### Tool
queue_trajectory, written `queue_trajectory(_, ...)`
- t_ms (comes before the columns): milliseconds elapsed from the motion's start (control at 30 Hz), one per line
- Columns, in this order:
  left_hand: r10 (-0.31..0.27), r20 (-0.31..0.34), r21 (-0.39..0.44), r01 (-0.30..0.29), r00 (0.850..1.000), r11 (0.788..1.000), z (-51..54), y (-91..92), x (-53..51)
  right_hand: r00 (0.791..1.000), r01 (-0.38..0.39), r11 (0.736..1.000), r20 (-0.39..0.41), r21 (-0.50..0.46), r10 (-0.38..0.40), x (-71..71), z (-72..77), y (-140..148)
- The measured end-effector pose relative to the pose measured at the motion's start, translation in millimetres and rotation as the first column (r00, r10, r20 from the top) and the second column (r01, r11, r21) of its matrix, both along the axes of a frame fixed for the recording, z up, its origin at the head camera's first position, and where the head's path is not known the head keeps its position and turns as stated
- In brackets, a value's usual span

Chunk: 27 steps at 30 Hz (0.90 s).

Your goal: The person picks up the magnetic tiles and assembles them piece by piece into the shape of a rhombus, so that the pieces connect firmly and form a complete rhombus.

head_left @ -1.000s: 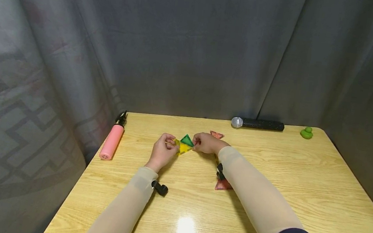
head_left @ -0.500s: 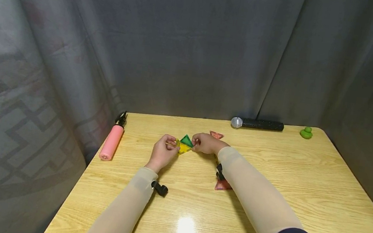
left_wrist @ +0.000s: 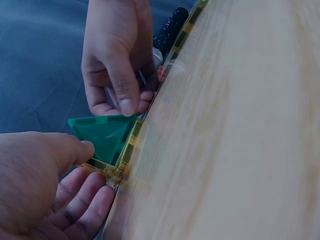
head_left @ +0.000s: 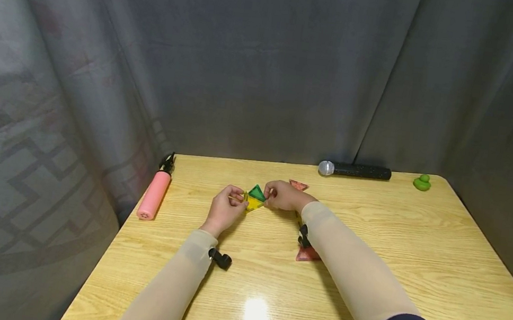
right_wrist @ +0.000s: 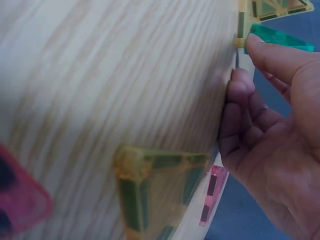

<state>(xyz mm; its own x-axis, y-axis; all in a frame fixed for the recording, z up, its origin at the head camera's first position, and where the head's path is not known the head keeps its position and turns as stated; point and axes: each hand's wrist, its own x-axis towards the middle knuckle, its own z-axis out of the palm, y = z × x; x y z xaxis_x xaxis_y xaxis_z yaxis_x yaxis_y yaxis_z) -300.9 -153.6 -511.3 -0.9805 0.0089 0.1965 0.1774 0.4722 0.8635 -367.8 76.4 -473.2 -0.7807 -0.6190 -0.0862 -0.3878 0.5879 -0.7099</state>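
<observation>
Near the back middle of the table, a green triangular magnetic tile (head_left: 256, 192) stands along an edge of a yellow magnetic tile (head_left: 253, 203). My left hand (head_left: 223, 210) is at their left side, thumb and fingers pinching a yellow tile edge (left_wrist: 102, 166). From the right, my right hand (head_left: 283, 196) pinches the corner of the green tile (left_wrist: 100, 134) between thumb and fingers. In the right wrist view the green tile (right_wrist: 280, 38) is tilted up off the table, with yellow tiles (right_wrist: 282, 7) beyond it.
Pink triangular tiles (head_left: 298, 185) (head_left: 306, 254) and another yellow tile (right_wrist: 160, 185) lie around my right forearm, which partly covers them. A pink hand pump (head_left: 154, 195) lies at left. Along the back edge are a black microphone (head_left: 356, 171) and a green duck-like toy (head_left: 422, 182).
My left hand has shifted very slightly right and down, showing a little more of its fingertips. The right hand and the tiles stay almost where they were.
</observation>
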Motion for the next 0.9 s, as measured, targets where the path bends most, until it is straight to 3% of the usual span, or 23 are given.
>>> queue_trajectory(400, -0.005, -0.031, -0.005, 0.004, 0.999, 1.000, -7.6, 0.1, -3.8, 0.999, 0.048, 0.998, 0.000, -0.028, -0.048, -2.6, -4.7, -3.1)
queue_trajectory(900, -0.042, -0.034, -0.004, 0.041, 0.999, 0.999, -3.4, 1.4, -0.4, 0.997, 0.060, 0.998, -0.054, -0.015, -0.061, 2.0, -3.1, -8.8)
